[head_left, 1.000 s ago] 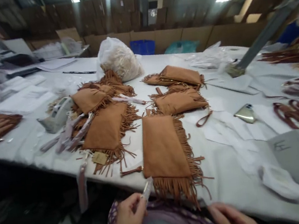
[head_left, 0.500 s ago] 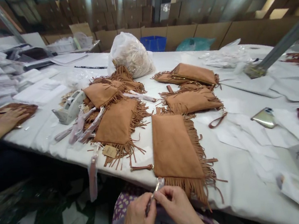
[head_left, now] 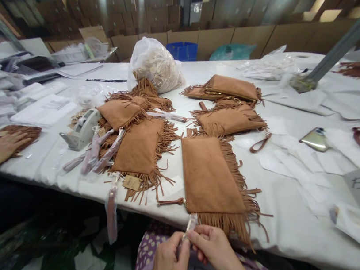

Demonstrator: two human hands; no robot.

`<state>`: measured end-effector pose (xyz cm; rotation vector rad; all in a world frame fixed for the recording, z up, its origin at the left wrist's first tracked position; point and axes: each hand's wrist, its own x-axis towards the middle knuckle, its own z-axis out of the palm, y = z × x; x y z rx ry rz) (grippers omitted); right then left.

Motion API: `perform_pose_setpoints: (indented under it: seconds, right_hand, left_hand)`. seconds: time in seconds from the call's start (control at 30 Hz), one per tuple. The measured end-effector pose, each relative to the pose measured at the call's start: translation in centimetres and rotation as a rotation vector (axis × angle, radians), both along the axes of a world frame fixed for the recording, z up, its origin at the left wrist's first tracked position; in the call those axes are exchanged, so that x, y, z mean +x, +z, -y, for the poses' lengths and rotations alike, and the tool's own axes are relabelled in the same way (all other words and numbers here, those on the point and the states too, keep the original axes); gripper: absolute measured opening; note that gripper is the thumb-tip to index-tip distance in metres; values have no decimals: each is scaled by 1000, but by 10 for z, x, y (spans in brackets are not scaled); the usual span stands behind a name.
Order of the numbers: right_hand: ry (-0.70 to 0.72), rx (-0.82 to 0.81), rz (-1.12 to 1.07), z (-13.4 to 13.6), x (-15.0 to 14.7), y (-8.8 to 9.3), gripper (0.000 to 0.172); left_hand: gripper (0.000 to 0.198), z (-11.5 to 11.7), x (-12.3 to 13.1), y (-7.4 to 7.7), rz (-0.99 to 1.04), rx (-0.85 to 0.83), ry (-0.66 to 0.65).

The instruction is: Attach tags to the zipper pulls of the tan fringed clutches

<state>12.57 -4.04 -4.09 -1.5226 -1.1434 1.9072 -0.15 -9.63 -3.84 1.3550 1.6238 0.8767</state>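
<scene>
Just off the table's front edge, a small strap in clear plastic (head_left: 191, 223) points up between my two hands. My left hand (head_left: 171, 261) is closed round its lower part. The fingertips of my right hand (head_left: 212, 246) pinch it near the middle. Beyond them lies a tan fringed pouch (head_left: 210, 175), flat, with a short wrist strap (head_left: 171, 202) at its lower left corner. Another fringed pouch (head_left: 140, 147) with a tan tag (head_left: 132, 182) lies to the left, beside several plastic-wrapped straps (head_left: 112, 213), one hanging over the edge.
A tape dispenser (head_left: 80, 131) stands at left, near another person's hand (head_left: 9, 144) on brown fringed leather. More pouches (head_left: 231, 119) lie behind. A filled plastic bag (head_left: 155, 64) sits at the back. A phone (head_left: 314, 139), papers and a metal post (head_left: 342, 47) are at right.
My right hand's fingers have shifted slightly on the wrapped strap, and its lower fingers show more. The whole view has moved a little; the pouches lie as before.
</scene>
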Motion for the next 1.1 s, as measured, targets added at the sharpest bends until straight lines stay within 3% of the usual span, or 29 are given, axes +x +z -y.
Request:
perform_pose_setpoints:
  seconds: [0.07,0.2,0.27,0.33,0.53,0.6,0.8,0.93,1.1]
  right_hand:
    - [4,-7,-48,1,0,-3,47]
    - [-40,31,-46,3,-1,-12,47]
    - [-47,60,-37,4,-2,-16,46]
    - [-45,101,-24,3,-1,-18,44]
    - [21,183,39,2,9,-19,45]
    - [-6,231,91,4,16,-18,47]
    - [-208,165,26,22,28,-7,51]
    - [-201,131,-175,29,13,-2,65]
    - [-264,1,-410,27,-2,-1,78]
  left_hand:
    - [30,0,0,-2,35,-55,9]
    - [32,3,-2,-7,-34,-65,155]
    - [41,4,-3,-8,-66,-12,151]
    - [34,3,-3,-7,-21,9,99]
    - [40,-14,-8,-7,574,-351,130]
    - [41,-16,-10,-8,655,-383,161]
    - [38,-8,-4,-6,288,-209,184]
    - [30,-3,3,-2,99,-95,114]
    - [29,2,9,-3,151,-68,110]
